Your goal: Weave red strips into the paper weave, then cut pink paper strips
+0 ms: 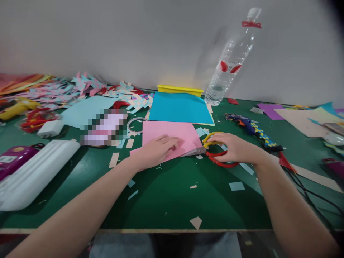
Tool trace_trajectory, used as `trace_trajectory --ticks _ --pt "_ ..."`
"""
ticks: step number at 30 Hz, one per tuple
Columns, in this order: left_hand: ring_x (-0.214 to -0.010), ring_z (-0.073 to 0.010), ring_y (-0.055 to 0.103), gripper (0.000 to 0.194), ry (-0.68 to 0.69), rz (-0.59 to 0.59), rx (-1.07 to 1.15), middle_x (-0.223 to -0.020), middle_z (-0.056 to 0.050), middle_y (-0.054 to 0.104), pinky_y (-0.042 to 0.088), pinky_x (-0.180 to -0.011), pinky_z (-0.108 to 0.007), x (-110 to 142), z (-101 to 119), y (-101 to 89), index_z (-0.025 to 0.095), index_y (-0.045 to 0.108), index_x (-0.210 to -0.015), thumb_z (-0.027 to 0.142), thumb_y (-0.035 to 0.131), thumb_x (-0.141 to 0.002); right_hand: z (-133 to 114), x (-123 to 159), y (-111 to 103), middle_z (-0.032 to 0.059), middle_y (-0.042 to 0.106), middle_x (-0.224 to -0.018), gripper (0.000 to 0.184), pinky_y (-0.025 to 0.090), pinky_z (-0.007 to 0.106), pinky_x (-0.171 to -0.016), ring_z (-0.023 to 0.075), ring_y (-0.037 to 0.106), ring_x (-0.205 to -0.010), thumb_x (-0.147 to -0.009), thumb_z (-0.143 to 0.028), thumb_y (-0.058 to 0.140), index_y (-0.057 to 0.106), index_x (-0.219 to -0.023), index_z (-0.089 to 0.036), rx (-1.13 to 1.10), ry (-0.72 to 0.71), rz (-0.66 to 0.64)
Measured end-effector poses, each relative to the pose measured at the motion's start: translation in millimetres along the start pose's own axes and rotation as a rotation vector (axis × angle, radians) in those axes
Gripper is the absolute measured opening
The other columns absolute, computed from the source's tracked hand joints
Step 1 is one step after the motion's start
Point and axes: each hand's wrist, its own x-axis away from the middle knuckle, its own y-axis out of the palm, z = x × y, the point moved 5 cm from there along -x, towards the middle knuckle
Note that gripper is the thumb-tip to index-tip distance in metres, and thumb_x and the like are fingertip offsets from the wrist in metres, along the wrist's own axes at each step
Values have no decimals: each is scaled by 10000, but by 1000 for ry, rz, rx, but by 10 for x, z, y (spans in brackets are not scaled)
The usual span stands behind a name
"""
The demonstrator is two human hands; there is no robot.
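A sheet of pink paper [169, 130] lies on the green table in front of me. My left hand [157, 151] rests on it with the palm down, fingers stretched out and pressing the sheet. In my right hand [235, 147] is a pair of scissors [220, 159] with one yellow and one red handle loop. The blades point left along the near right edge of the pink paper; part of them is hidden by the sheet. Just behind the pink sheet lies a bright blue sheet [180, 107] on top of paler paper.
A tilted plastic bottle [228, 68] stands by the wall. Left are a phone [104, 129], a tape roll [137, 124], a white charger [51, 128], a long white case [40, 175] and heaped paper strips [67, 89]. A patterned tool [252, 129] and cables lie right. Paper scraps [236, 186] are scattered about.
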Motion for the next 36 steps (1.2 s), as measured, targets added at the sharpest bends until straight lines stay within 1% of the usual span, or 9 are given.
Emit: trace_trajectory --ticks 5,8,11,15,20,24,28,32,36 --pt "-1160 -184 505 260 -1 32 -84 -1226 -40 603 340 -1040 -361 32 -56 -86 200 597 -1125 261 406 -960 45 27 -24 28 577 -1259 437 412 405 -973 271 531 -1162 -721 -369 622 604 -1150 -294 -5 18 -4" --pt "-1236 -155 461 315 19 -25 -87 -1313 -12 560 302 -1074 -337 72 -101 -72 227 578 -1204 196 393 -952 18 25 -24 30 573 -1261 430 392 418 -986 272 517 -1176 -728 -376 617 596 -1150 -297 -13 18 -19" --pt "-1320 -118 373 411 30 -49 -95 -1386 14 497 176 -1139 -341 86 -136 -20 243 519 -1287 113 357 -932 -15 22 -20 29 577 -1256 412 361 437 -1004 276 515 -1177 -731 -380 612 597 -1135 -299 -24 14 -21" --pt "-1364 -95 296 454 45 -56 -109 -1422 35 451 90 -1156 -334 76 -158 42 274 435 -1361 121 338 -945 -59 5 3 37 581 -1248 423 349 436 -999 278 521 -1162 -714 -377 625 602 -1127 -289 -50 -13 -15" --pt "-1360 -112 300 401 71 -26 -193 -1458 34 399 120 -1145 -335 53 -140 37 292 412 -1373 209 313 -993 -106 -60 93 65 573 -1250 484 319 470 -1007 298 499 -1169 -686 -427 661 592 -1136 -263 -79 -42 -26" --pt "-1316 -126 373 383 76 -20 -254 -1407 17 470 159 -1133 -340 45 -122 26 268 492 -1307 170 301 -990 -140 -94 130 63 571 -1248 507 334 471 -991 295 503 -1156 -678 -445 662 593 -1149 -270 -101 -61 -31" --pt "-1306 -119 389 401 55 -46 -258 -1407 14 471 172 -1132 -325 47 -102 30 245 492 -1307 153 262 -991 -124 -48 65 49 590 -1233 491 380 432 -969 284 540 -1111 -691 -460 649 605 -1142 -272 -61 -12 -5" --pt "-1326 -113 365 376 26 -55 -195 -1417 13 460 139 -1144 -319 38 -83 40 242 466 -1331 254 287 -1001 -91 14 19 33 590 -1240 497 410 405 -953 271 556 -1092 -698 -456 644 594 -1157 -273 -34 47 -16" --pt "-1348 -113 329 386 44 -54 -160 -1443 -2 424 80 -1153 -324 28 -61 55 225 426 -1360 264 293 -999 -103 -1 50 33 601 -1221 519 441 383 -924 271 562 -1090 -659 -420 675 597 -1149 -268 -53 45 -29"
